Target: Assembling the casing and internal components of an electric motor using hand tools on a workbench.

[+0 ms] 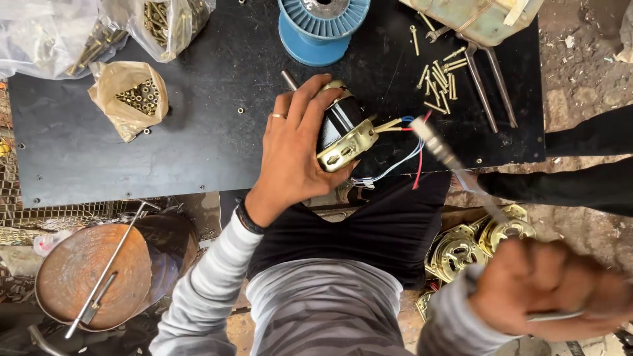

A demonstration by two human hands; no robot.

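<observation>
Above the hand on the black board stands a blue wire spool. Left of the hand lies a small bag of brass pieces, with clear bags of screws beyond it. Loose brass screws lie scattered to its upper right beside pliers. Below-left sits a rusty round drum; lower right, gold-coloured metal covers are piled.

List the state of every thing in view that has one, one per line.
left hand: gripping the motor from above
motor: lying on its side on the black board, wires trailing
right hand: closed on a blurred metal tool
metal tool: raised, tip near the wires
brass screws: loose, scattered
paper bag: open
blue spool: upright
</observation>
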